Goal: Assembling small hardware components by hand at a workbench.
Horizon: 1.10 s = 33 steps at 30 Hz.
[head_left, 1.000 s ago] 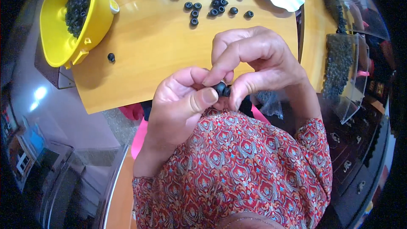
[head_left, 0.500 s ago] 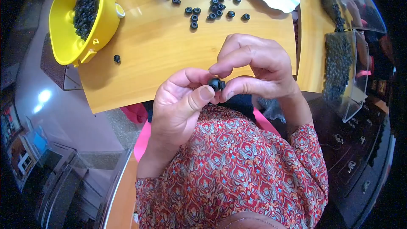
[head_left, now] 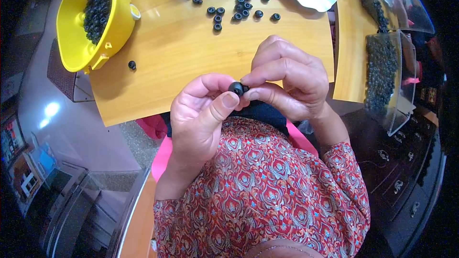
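Note:
Between my two hands, just past the table's near edge, is a small round black plastic part (head_left: 236, 88) with a narrow stub on its right side. My left hand (head_left: 203, 114) pinches its round body between thumb and fingers. The thumb and forefinger of my right hand (head_left: 289, 81) close on the stub end. Several similar black parts (head_left: 239, 7), ring-shaped from above, lie loose on the wooden table (head_left: 167, 62). One more black part (head_left: 132, 65) sits alone at the left, near the yellow tub.
A yellow plastic tub (head_left: 122, 31) heaped with black pieces stands at the left. A white wavy-rimmed plate (head_left: 327, 2) of small blue pieces is at the far right. Beyond the table's right side, a clear box (head_left: 399, 86) holds many dark pieces.
My right thumb and forefinger have closed onto the stub end of the black part, where they were spread around it before. The part has shifted slightly left and away from me.

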### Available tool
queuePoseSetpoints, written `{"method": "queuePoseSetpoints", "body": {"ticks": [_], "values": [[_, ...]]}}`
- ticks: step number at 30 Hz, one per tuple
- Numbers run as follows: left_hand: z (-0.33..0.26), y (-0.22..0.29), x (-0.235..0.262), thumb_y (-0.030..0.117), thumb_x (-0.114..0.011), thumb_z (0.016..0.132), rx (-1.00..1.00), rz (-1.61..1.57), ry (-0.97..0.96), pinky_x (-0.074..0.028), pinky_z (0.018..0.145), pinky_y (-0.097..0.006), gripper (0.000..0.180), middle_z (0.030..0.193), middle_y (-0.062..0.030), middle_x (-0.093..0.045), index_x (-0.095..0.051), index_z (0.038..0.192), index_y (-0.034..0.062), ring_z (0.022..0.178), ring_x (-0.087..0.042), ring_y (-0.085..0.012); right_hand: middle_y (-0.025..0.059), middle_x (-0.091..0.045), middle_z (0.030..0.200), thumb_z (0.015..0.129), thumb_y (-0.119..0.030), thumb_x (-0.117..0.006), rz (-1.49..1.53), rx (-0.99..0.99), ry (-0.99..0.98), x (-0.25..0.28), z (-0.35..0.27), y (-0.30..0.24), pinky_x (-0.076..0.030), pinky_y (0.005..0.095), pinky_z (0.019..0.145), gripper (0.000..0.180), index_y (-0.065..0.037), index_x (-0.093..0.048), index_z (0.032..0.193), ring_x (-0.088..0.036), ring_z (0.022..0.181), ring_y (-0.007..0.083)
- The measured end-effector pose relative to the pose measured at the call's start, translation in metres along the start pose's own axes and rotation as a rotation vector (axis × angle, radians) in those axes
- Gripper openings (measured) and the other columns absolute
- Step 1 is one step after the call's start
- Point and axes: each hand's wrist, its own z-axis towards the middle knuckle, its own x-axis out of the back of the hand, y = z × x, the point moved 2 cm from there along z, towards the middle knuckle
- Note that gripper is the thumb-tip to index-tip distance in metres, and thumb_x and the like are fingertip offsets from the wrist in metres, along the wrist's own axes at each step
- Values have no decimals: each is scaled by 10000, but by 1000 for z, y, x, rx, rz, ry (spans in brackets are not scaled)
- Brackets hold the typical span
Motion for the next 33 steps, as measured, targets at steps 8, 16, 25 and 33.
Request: {"method": "queuePoseSetpoints", "body": {"ticks": [8, 16, 25, 33], "values": [[1, 2, 0, 18, -641, 856, -73, 38, 1, -509, 795, -266, 191, 912, -103, -645, -577, 1026, -40, 829, -622, -158, 82, -646, 760, 731, -51, -740, 145, -104, 15, -5, -5, 8, -483, 290, 612, 116, -19, -676, 823, -623, 697, 201], [2, 1, 2, 31, -617, 878, -117, 95, 11, -498, 790, -262, 180, 911, -91, -642, -573, 1041, -31, 827, -619, -147, 75, -646, 753, 758, -56, -722, 204, -161, 36, -10, -6, 12, -487, 288, 620, 95, -18, -678, 832, -623, 704, 193], [3, 3, 22, 127, -572, 931, -90, 189, 130, -482, 745, -232, 159, 923, -52, -648, -589, 1032, 6, 813, -617, -114, 106, -644, 829, 762, -25, -706, 393, -327, 60, -17, -2, 25, -471, 280, 691, 98, 20, -665, 839, -614, 779, 181], [2, -2, 45, 91, -575, 924, 26, 160, 230, -474, 778, -228, 199, 954, -8, -627, -579, 1110, 20, 842, -579, -78, 117, -637, 798, 747, -9, -717, 133, -258, -103, -31, 28, 25, -467, 303, 675, 136, 26, -635, 848, -610, 743, 213]]}}
